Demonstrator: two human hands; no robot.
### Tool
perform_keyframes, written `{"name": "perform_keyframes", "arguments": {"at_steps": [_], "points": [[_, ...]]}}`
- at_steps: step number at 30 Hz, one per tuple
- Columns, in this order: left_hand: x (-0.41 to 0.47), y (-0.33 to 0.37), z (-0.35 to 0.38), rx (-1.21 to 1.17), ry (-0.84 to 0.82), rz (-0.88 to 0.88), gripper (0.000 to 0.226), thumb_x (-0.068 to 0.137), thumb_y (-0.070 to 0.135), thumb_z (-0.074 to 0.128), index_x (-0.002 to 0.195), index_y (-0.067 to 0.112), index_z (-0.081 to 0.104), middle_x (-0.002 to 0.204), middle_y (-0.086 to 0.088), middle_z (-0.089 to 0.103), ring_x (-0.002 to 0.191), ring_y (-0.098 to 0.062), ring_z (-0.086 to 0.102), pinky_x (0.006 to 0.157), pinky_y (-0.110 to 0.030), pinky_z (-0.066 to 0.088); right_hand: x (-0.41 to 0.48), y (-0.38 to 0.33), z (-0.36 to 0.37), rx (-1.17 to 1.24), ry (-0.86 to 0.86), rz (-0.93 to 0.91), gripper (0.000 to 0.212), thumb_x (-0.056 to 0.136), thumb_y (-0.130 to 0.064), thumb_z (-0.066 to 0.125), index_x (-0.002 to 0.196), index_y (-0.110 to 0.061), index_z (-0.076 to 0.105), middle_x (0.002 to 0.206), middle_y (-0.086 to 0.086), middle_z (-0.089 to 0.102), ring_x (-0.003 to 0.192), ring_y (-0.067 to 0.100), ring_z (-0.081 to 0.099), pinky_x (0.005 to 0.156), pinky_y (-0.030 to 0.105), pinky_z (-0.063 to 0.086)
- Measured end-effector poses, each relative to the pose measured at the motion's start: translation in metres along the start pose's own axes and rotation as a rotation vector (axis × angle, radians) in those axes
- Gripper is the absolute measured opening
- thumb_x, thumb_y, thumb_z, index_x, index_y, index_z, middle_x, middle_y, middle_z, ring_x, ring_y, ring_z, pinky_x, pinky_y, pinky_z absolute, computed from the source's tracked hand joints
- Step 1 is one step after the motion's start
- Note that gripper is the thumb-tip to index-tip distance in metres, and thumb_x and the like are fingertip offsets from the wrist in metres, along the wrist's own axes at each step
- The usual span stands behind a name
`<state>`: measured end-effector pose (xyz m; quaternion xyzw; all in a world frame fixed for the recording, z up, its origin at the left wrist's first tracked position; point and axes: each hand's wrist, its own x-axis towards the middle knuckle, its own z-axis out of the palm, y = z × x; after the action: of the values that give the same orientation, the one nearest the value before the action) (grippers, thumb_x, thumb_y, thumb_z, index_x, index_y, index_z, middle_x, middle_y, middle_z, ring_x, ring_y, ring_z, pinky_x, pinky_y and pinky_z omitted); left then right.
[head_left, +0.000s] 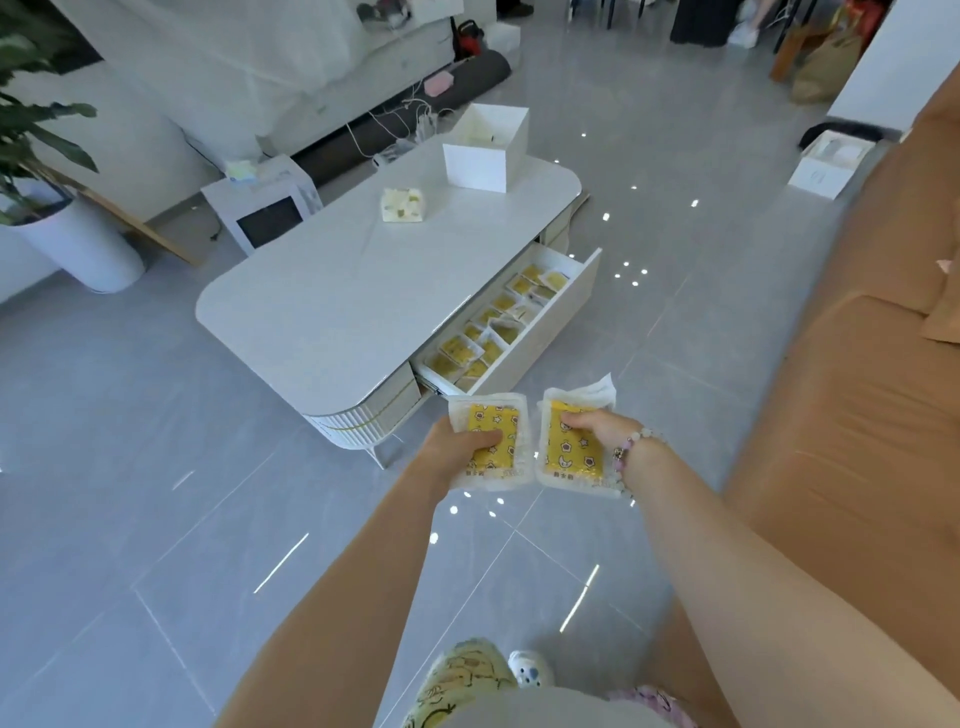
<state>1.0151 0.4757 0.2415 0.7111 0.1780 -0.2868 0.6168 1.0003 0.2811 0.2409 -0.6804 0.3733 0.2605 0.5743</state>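
Two yellow-and-white packets held over the floor, just short of the near end of the open drawer (550, 332). Left packet (493, 418) gripped by left hand (465, 447), fingers curled over its face. Right packet (571, 462) pinched by right hand (592, 423), thumb on top, possibly a second one behind. Drawer already lined with rows of stored packets (488, 338), little bare space visible. Judged: stocking well advanced, these two not yet placed. On surface (337, 291) above drawer: white box (485, 156), far end.

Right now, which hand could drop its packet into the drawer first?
Probably the left hand: the left packet sits before the near end of the drawer; the right hand and right packet are farther sideways.
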Motion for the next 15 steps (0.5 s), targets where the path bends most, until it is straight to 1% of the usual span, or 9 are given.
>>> {"name": "perform_keyframes", "arguments": {"at_steps": [1, 2, 5, 7, 9, 11, 13, 15], "points": [[0.009, 0.003, 0.001, -0.008, 0.004, -0.008, 0.022, 0.083, 0.009, 0.069, 0.103, 0.015, 0.061, 0.092, -0.006, 0.068, 0.079, -0.022, 0.066, 0.072, -0.034, 0.056, 0.006, -0.007, -0.001, 0.001, 0.003, 0.006, 0.047, 0.08, -0.041, 0.07, 0.114, -0.01, 0.06, 0.114, 0.004, 0.063, 0.1, 0.024, 0.062, 0.086, 0.033, 0.052], [0.019, 0.007, 0.002, -0.016, 0.009, -0.017, 0.022, 0.085, 0.008, 0.068, 0.105, 0.014, 0.061, 0.095, -0.007, 0.068, 0.082, -0.024, 0.066, 0.075, -0.036, 0.056, 0.014, -0.013, -0.003, -0.002, 0.008, 0.014, 0.044, 0.08, -0.04, 0.071, 0.111, -0.01, 0.061, 0.11, 0.003, 0.063, 0.098, 0.023, 0.062, 0.085, 0.033, 0.052], [0.053, 0.021, 0.004, -0.034, 0.027, -0.047, 0.025, 0.087, 0.009, 0.066, 0.11, 0.01, 0.06, 0.103, -0.01, 0.068, 0.089, -0.027, 0.065, 0.078, -0.037, 0.054, 0.038, -0.031, -0.005, 0.007, 0.017, 0.031, 0.032, 0.078, -0.038, 0.073, 0.093, -0.013, 0.062, 0.105, 0.004, 0.064, 0.096, 0.022, 0.063, 0.097, 0.037, 0.049], [0.08, 0.031, 0.006, -0.034, 0.029, -0.067, 0.03, 0.086, 0.01, 0.067, 0.115, 0.008, 0.059, 0.107, -0.012, 0.068, 0.089, -0.027, 0.066, 0.075, -0.036, 0.054, 0.057, -0.047, -0.008, 0.024, 0.014, 0.039, 0.03, 0.075, -0.039, 0.075, 0.086, -0.015, 0.062, 0.104, 0.004, 0.066, 0.096, 0.022, 0.065, 0.096, 0.039, 0.049], [0.108, 0.043, 0.01, -0.038, 0.027, -0.081, 0.03, 0.086, 0.01, 0.067, 0.115, 0.007, 0.059, 0.105, -0.012, 0.067, 0.083, -0.024, 0.066, 0.069, -0.033, 0.055, 0.079, -0.064, -0.014, 0.023, 0.026, 0.062, 0.034, 0.073, -0.04, 0.077, 0.091, -0.014, 0.064, 0.105, 0.006, 0.068, 0.098, 0.024, 0.066, 0.095, 0.04, 0.051], [0.136, 0.059, 0.013, -0.052, 0.025, -0.091, 0.028, 0.085, 0.01, 0.067, 0.112, 0.008, 0.06, 0.099, -0.01, 0.067, 0.075, -0.02, 0.065, 0.062, -0.029, 0.053, 0.1, -0.088, -0.023, 0.021, 0.038, 0.066, 0.04, 0.073, -0.04, 0.077, 0.1, -0.012, 0.065, 0.107, 0.006, 0.068, 0.099, 0.026, 0.065, 0.094, 0.038, 0.051], [0.163, 0.079, 0.013, -0.067, 0.021, -0.098, 0.025, 0.086, 0.009, 0.067, 0.11, 0.009, 0.061, 0.094, -0.007, 0.067, 0.073, -0.017, 0.064, 0.061, -0.028, 0.052, 0.125, -0.115, -0.031, -0.003, 0.042, 0.073, 0.042, 0.071, -0.041, 0.078, 0.099, -0.013, 0.066, 0.109, 0.006, 0.068, 0.1, 0.026, 0.065, 0.096, 0.041, 0.05], [0.192, 0.1, 0.011, -0.072, 0.03, -0.106, 0.024, 0.086, 0.009, 0.067, 0.109, 0.008, 0.062, 0.094, -0.008, 0.068, 0.074, -0.019, 0.065, 0.064, -0.03, 0.053, 0.147, -0.147, -0.037, -0.022, 0.04, 0.079, 0.043, 0.068, -0.043, 0.079, 0.098, -0.014, 0.066, 0.11, 0.006, 0.067, 0.099, 0.026, 0.066, 0.095, 0.04, 0.051]]}}
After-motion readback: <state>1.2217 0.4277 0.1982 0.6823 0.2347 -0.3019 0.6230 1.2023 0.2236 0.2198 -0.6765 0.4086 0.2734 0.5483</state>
